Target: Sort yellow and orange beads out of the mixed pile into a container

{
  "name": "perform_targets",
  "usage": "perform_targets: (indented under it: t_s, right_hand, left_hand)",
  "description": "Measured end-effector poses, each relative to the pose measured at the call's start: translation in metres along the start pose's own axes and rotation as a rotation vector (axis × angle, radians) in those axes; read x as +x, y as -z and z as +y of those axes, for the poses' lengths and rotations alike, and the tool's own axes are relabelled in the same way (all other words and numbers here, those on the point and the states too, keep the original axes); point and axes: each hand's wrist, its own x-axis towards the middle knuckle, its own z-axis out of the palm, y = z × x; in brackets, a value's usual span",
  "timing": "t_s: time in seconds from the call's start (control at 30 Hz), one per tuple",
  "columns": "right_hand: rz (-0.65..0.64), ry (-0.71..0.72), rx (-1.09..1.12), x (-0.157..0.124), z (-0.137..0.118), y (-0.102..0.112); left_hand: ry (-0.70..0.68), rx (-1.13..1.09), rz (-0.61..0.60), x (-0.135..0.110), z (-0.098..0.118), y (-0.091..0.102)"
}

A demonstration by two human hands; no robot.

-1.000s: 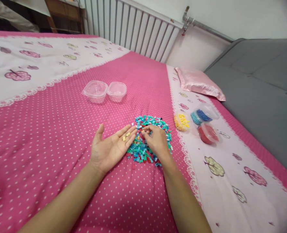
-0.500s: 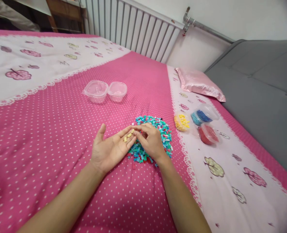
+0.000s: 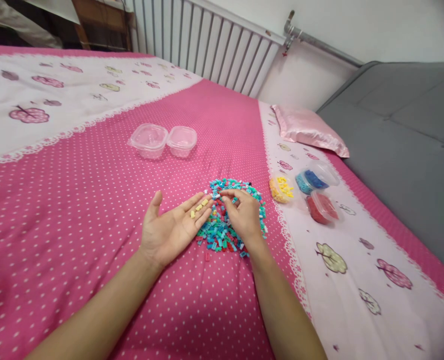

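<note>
My left hand [image 3: 171, 227] lies palm up with its fingers stretched out flat. Across those fingers rest several small pale yellow building bricks [image 3: 198, 207]. To its right, my right hand [image 3: 244, 215] hovers over a heap of small toy bricks [image 3: 219, 235], mostly teal and blue with some red, white and green ones. Thumb and forefinger are nearly together at the heap's upper part; whether a brick is between them I cannot make out. This hand and wrist hide part of the heap's right side.
Two clear plastic tubs [image 3: 182, 140] stand farther off on the pink dotted bedspread [image 3: 94, 210]. At right are tubs of yellow bricks [image 3: 282, 189], blue bricks [image 3: 314, 179] and red bricks [image 3: 321, 209]. Beyond lie a pink pillow [image 3: 308, 130] and a grey headboard [image 3: 402, 125].
My right hand has moved right, away from my left fingertips, to over the heap. My left hand stays almost in place, the yellow bricks still on its fingers.
</note>
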Motion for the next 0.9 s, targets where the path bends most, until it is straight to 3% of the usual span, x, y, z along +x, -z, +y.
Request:
perform_targets:
  t_s: [0.23,0.5,0.9]
  right_hand:
    - [-0.27,-0.067,-0.143,-0.003,0.006,-0.004]
    - [-0.38,-0.118,-0.126,-0.005,0.006,-0.003]
    - [-0.515,-0.041,-0.019,-0.004,0.01,0.006]
  left_hand:
    - [-0.095,0.036,0.073,0.003,0.002,0.001]
    - [-0.116,0.053,0.096,0.003,0.001,0.001]
    - [-0.112,0.067,0.109,0.003,0.001,0.0]
